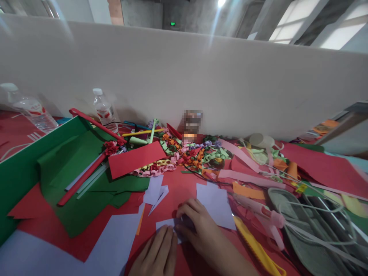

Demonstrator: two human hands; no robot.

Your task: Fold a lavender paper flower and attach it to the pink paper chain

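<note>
A small piece of lavender paper [162, 223] lies on the red table surface, partly covered by both hands. My left hand [156, 251] rests flat on its near edge with the fingers stretched out. My right hand [198, 226] curls over the right side of the paper, with thumb and fingers closing on it. The paper under that hand is in shadow and mostly hidden. Just beyond, a lavender sheet [217, 205] lies to the right, and a folded lavender paper piece [159, 197] sits to the left.
Red paper [138, 158], green sheets [83, 176] and paper chains [172, 163] spread across the back and left. At right lie a pink glue gun [258, 209], a yellow tool handle [255, 245] and a grey pouch [296, 230]. Two water bottles [103, 109] stand near the white partition [184, 76].
</note>
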